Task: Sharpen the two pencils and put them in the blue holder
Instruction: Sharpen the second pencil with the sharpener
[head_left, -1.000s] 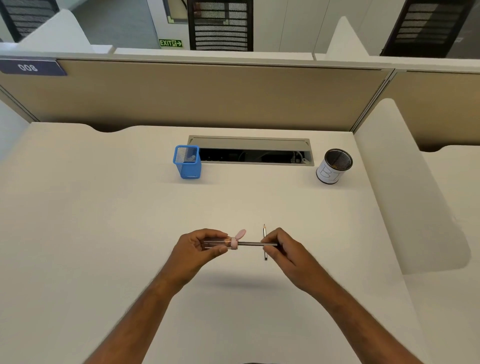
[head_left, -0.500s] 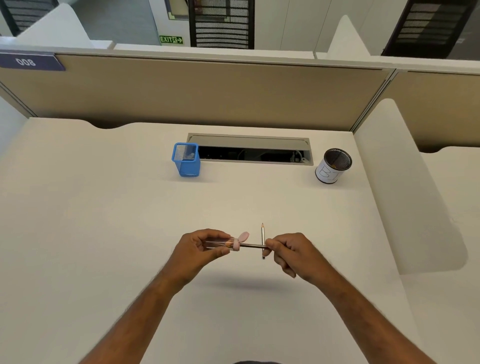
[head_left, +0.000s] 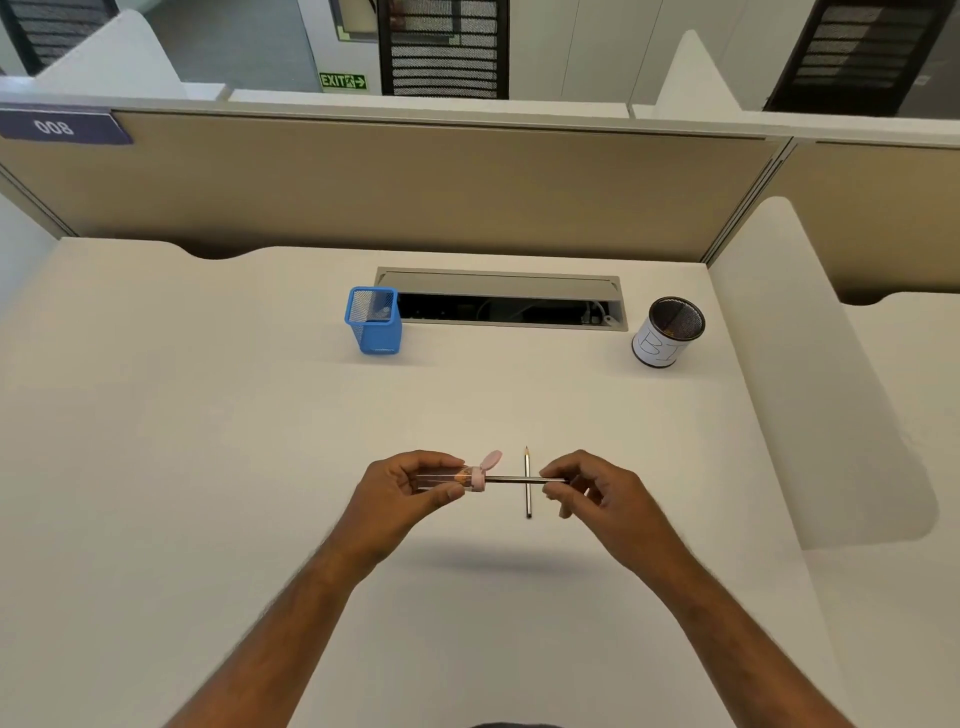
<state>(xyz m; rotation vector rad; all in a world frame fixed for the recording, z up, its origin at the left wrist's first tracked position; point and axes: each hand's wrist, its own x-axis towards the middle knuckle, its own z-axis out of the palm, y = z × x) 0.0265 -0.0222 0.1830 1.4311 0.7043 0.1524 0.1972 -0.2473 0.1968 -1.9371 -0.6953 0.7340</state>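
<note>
Gripping clear sharpener (head_left: 448, 478), left hand (head_left: 402, 493); right hand (head_left: 597, 493) is pinching inserted pencil (head_left: 511, 480). Second pencil (head_left: 528, 483) is lying beneath; blue holder (head_left: 374, 322) at 11 o'clock.

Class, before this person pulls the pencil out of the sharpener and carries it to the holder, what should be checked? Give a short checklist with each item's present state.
1. Left hand grips the clear-bodied sharpener with pink cap: ok.
2. Right hand pinches the dark horizontal pencil seated in it: ok.
3. That pencil's tip is sharp: cannot tell, hidden inside.
4. Second thin pencil lies on the white desk with a pointed tip: ok.
5. Blue mesh square holder stands upright, open: ok.
6. Pencils already in holder: not ok.
</note>
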